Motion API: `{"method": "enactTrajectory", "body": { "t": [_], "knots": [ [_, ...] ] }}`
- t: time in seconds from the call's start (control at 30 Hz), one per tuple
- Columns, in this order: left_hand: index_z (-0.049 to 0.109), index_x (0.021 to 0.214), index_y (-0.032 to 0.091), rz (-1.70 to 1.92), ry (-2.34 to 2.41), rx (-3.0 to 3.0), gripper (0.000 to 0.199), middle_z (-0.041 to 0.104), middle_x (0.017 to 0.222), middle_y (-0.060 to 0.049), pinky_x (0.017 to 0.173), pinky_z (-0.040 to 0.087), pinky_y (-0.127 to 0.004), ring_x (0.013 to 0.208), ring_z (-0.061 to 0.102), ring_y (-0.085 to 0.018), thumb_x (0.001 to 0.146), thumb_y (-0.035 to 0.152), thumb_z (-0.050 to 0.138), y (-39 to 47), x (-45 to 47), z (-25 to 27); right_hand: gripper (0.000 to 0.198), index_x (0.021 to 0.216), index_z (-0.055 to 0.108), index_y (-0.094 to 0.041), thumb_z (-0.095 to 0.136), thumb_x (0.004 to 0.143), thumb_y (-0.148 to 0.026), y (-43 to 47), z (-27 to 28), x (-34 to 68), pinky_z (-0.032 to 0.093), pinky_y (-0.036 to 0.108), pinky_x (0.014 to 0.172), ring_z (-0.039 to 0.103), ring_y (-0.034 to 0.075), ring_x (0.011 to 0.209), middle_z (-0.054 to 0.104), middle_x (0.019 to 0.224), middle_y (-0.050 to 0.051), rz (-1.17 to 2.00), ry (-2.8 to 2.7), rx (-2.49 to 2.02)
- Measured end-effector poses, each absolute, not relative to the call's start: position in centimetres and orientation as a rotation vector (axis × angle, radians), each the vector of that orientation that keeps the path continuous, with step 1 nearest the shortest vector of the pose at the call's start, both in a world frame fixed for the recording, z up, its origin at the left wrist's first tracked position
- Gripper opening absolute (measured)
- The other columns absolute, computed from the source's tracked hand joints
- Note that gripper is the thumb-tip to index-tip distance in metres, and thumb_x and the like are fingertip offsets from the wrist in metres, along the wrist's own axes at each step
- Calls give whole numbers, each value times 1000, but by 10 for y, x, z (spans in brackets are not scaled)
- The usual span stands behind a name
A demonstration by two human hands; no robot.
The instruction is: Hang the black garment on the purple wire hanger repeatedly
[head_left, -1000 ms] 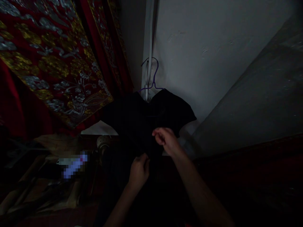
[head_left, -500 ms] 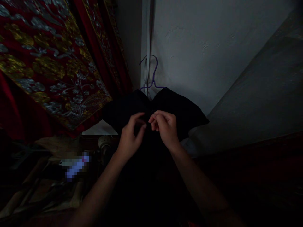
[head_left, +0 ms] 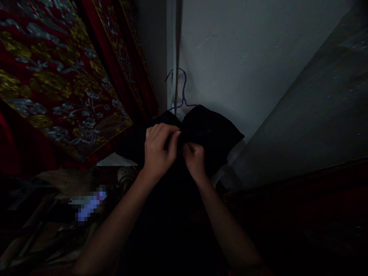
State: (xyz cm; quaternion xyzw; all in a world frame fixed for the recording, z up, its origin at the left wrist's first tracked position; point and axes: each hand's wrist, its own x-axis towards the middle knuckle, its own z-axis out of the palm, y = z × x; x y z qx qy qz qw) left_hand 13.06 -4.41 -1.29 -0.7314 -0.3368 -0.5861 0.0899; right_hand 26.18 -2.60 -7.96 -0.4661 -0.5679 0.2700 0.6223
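A very dark short-sleeved garment [head_left: 220,128] hangs from a purple clothes hanger [head_left: 183,88] against the wall. My left hand [head_left: 161,147] pinches the garment with thumb and fingers just below its V-shaped neckline. Slightly lower and to the right, my right hand [head_left: 195,159] is closed with its fingers curled in, on the front of the same garment. Darkness hides any small fastener between the fingertips. The garment's lower part fades into black between my forearms.
Red cloth [head_left: 54,76] with gold and silver embroidery hangs at the left. A narrow pale strip [head_left: 174,42] runs down the wall behind the hanger. Below the cloth lie a clog-like shoe [head_left: 125,174] and a blurred-out bluish item [head_left: 90,205]. A translucent sheet [head_left: 316,107] covers the right side.
My left hand has moved up to the neckline and closed its fingers on the garment. My right hand has dropped a little and curled in more. The view has shifted slightly.
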Motion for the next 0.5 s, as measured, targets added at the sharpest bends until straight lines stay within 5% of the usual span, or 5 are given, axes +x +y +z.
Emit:
{"method": "enactTrajectory", "body": {
  "t": [0.17,0.27,0.4,0.5],
  "knots": [
    [67,87,19,-2831,-1161,-1624,14,65,81,2,81,48,-26,80,62,-14,92,31,67,-51,81,-12,25,50,55,-20,48,72,-32,-54,-137,260,27,26,51,40,12,49,44,47,-2,866,-1326,-1227],
    [67,86,20,-3510,-1196,-1240,16,70,87,0,93,50,-29,90,66,-15,92,35,64,-56,46,-43,24,51,56,-20,48,72,-31,-89,-157,257,26,26,50,38,12,49,42,48,-3,1001,-1332,-1195],
    [64,82,20,-3523,-1390,-932,19,70,84,0,91,51,-26,89,67,-14,86,38,69,-61,27,-95,24,52,57,-20,48,71,-30,-121,-160,262,27,26,49,37,12,48,41,47,-3,1079,-1308,-1136],
    [65,88,20,-3030,-1509,-1170,23,67,89,1,93,49,-28,93,65,-15,86,42,71,-64,29,-105,25,50,58,-20,50,70,-32,-125,-158,276,27,26,47,38,12,45,43,45,-2,1054,-1207,-1119]
  ]
}}
